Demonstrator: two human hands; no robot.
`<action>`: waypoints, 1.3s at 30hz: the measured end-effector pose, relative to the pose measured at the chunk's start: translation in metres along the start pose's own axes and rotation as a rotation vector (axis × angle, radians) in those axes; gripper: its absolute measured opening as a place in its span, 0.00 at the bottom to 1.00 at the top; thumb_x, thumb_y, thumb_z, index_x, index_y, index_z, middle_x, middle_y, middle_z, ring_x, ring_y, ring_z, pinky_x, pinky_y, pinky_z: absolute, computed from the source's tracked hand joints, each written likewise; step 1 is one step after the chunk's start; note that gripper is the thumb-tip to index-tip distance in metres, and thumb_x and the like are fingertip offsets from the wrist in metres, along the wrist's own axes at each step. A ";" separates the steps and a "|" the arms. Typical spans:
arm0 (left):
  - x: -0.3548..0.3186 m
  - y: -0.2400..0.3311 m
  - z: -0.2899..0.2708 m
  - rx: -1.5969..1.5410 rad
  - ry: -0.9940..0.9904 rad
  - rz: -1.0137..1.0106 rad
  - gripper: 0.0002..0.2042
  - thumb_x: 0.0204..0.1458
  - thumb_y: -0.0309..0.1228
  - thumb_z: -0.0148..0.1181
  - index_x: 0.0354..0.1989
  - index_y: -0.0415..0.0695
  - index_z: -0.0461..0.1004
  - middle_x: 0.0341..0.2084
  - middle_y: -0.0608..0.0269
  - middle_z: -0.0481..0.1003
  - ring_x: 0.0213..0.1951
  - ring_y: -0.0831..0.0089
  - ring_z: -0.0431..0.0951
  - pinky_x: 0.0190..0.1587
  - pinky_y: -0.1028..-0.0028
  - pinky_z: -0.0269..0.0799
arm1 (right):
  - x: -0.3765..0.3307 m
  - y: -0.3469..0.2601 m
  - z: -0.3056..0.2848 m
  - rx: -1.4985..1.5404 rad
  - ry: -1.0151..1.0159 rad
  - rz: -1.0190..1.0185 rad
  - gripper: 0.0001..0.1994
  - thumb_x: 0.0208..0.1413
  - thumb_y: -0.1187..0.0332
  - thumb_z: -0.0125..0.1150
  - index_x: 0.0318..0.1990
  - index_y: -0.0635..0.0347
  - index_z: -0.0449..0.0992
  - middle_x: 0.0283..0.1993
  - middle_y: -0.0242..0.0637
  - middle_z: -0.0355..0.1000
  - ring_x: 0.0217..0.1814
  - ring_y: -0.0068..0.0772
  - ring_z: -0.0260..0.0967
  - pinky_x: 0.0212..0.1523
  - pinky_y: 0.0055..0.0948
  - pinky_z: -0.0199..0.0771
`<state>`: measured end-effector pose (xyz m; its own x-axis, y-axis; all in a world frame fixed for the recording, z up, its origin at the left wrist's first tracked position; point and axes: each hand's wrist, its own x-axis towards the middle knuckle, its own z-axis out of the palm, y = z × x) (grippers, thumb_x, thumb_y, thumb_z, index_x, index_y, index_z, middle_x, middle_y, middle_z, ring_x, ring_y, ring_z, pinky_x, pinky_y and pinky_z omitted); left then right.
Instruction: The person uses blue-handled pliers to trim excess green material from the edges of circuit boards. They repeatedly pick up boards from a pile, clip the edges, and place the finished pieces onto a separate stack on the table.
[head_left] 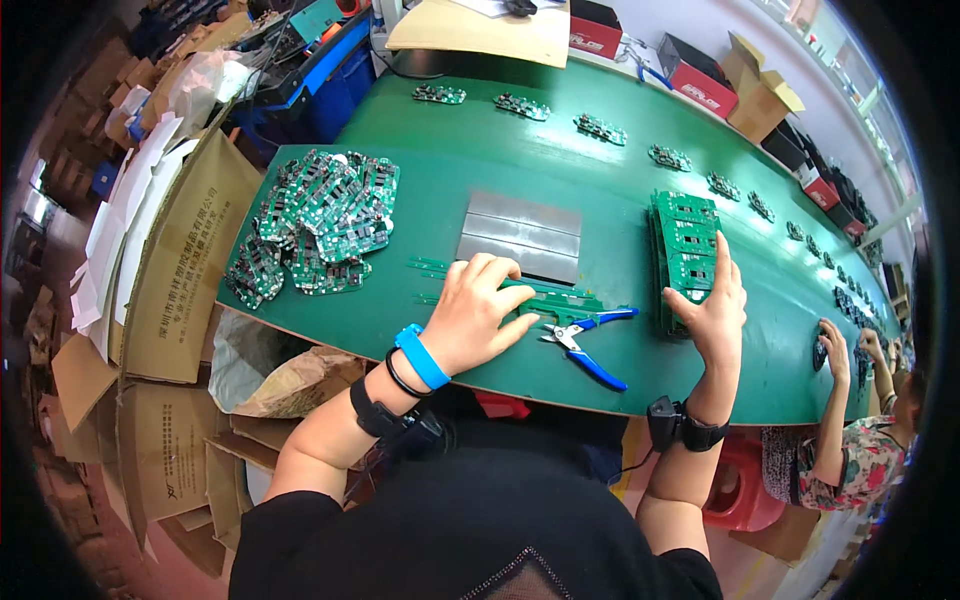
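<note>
My left hand (pixel 478 312) lies low over several narrow green circuit board strips (pixel 560 300), its fingers curled down onto them; the strips poke out on both sides. Beside it are blue-handled cutting pliers (pixel 580 340), lying with the jaws apart. To the right, a stack of green circuit board panels (pixel 688 240) stands on the table. My right hand (pixel 715 305) grips the near end of this stack, thumb on the left and index finger along the right edge. Beyond my left hand sits a flat grey metal plate (pixel 520 235) with grooves across it.
A heap of loose circuit boards (pixel 335 215) covers the table's left part. A row of boards (pixel 600 129) runs along the green surface (pixel 450 140) behind. Cardboard boxes (pixel 180 270) crowd the left side. At the far right a co-worker's hands (pixel 835 350) handle something dark.
</note>
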<state>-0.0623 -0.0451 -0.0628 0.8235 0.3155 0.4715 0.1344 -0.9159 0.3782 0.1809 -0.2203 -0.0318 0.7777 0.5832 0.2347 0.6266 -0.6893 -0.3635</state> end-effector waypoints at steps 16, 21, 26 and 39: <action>0.022 0.032 0.004 -1.677 0.209 -0.593 0.21 0.61 0.39 0.44 0.59 0.39 0.59 0.53 0.54 0.67 0.55 0.61 0.67 0.56 0.61 0.65 | -0.054 -0.101 0.027 0.666 -0.069 -0.563 0.51 0.31 0.66 0.73 0.66 0.60 0.49 0.66 0.47 0.50 0.67 0.45 0.50 0.65 0.37 0.49; 0.008 -0.008 -0.016 -1.981 0.268 -0.787 0.18 0.63 0.37 0.38 0.56 0.41 0.61 0.47 0.48 0.71 0.48 0.55 0.74 0.51 0.55 0.71 | -0.060 -0.074 0.011 0.314 -0.219 -0.574 0.56 0.24 0.58 0.77 0.65 0.61 0.49 0.63 0.50 0.54 0.67 0.54 0.48 0.64 0.45 0.48; -0.016 -0.035 -0.039 -2.044 0.144 -0.721 0.25 0.62 0.46 0.35 0.61 0.41 0.57 0.54 0.47 0.66 0.53 0.52 0.69 0.55 0.50 0.65 | -0.085 -0.034 0.024 0.153 -0.272 -0.503 0.49 0.25 0.65 0.76 0.62 0.63 0.56 0.59 0.48 0.58 0.64 0.53 0.51 0.62 0.42 0.51; -0.024 -0.038 -0.026 -2.329 -0.024 -0.658 0.27 0.61 0.48 0.37 0.61 0.40 0.58 0.54 0.44 0.65 0.50 0.49 0.71 0.53 0.50 0.67 | -0.071 -0.049 0.024 1.182 -0.478 -0.210 0.32 0.39 0.72 0.67 0.56 0.66 0.64 0.48 0.35 0.66 0.50 0.26 0.63 0.52 0.25 0.62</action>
<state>-0.1013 -0.0113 -0.0675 0.9511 0.3083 -0.0212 -0.2867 0.9060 0.3113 0.0936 -0.2179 -0.0523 0.4214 0.8976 0.1298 0.1189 0.0873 -0.9891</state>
